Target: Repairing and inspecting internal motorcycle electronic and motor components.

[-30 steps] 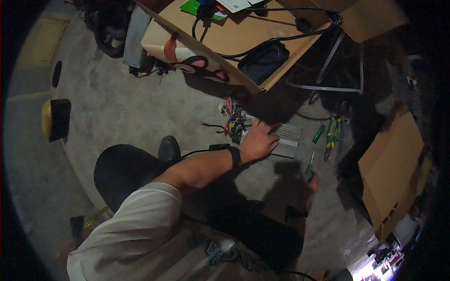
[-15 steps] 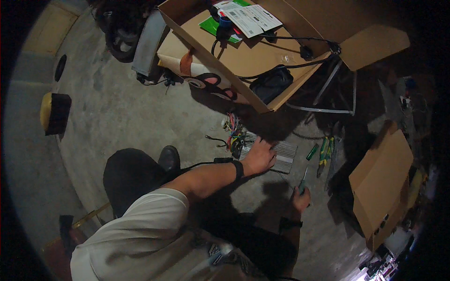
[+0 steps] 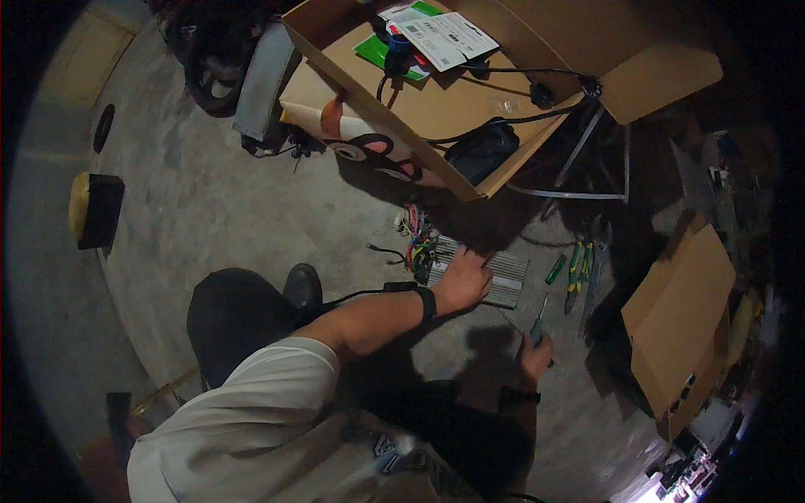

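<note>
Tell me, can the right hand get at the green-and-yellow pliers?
Probably yes: only floor shows between the right hand and the pliers, though that hand already holds a screwdriver.

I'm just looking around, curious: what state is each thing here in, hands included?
Left hand: resting on the finned metal box.
Right hand: closed around the screwdriver.
Finned metal box: lying flat.
Screwdriver: held, tip pointing away from the person.
Wires: loosely bunched at the metal box's left end.
Pliers: lying unheld.
Cardboard box: open, things inside.
</note>
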Demonstrator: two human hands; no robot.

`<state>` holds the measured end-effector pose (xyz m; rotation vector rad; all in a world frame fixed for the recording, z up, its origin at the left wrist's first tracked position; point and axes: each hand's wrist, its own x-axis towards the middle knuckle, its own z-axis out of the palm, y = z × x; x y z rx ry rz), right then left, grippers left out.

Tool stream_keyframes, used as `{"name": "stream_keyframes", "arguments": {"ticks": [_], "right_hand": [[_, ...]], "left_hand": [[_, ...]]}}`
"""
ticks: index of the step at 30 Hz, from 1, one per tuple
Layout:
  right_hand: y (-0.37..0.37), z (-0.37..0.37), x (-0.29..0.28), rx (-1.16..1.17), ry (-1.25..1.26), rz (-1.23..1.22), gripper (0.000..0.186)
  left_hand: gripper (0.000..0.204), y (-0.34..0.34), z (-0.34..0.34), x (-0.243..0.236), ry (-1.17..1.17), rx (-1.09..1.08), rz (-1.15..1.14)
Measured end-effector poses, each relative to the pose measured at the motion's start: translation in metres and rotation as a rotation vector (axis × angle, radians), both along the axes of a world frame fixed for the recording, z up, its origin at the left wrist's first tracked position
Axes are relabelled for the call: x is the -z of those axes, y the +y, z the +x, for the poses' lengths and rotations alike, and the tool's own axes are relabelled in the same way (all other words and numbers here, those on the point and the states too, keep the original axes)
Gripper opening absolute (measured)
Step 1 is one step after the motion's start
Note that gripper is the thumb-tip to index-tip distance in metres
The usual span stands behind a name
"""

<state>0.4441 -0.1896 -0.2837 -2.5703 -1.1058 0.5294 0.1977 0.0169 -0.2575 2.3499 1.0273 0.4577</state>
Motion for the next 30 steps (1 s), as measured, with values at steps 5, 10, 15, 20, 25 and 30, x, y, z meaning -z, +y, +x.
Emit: {"name": "stream_keyframes", "arguments": {"ticks": [5, 10, 15, 20, 25, 30], "right_hand": [[0.003, -0.001, -0.002, 0.024, 0.033, -0.069, 0.050], [0.001, -0.007, 0.003, 0.063, 0.045, -0.075, 0.049], [-0.003, 0.006, 0.008, -0.014, -0.095, -0.077, 0.041], [0.012, 0.003, 0.000, -0.039, -0.039, 0.014, 0.036], [0.011, 0.010, -0.004, -0.004, -0.130, -0.039, 0.034], [0.017, 0.005, -0.003, -0.047, -0.100, -0.064, 0.036]], "left_hand": [[0.019, 0.003, 0.000, 0.001, -0.014, -0.004, 0.027], [0.022, -0.001, -0.004, 0.008, 0.004, -0.009, 0.106], [0.019, 0.005, 0.002, -0.004, -0.027, 0.012, 0.033], [0.019, 0.003, -0.003, 0.005, -0.042, -0.014, 0.066], [0.020, 0.003, 0.003, -0.002, -0.146, -0.025, 0.090], [0.018, 0.002, -0.004, 0.003, -0.074, -0.017, 0.078]]}}
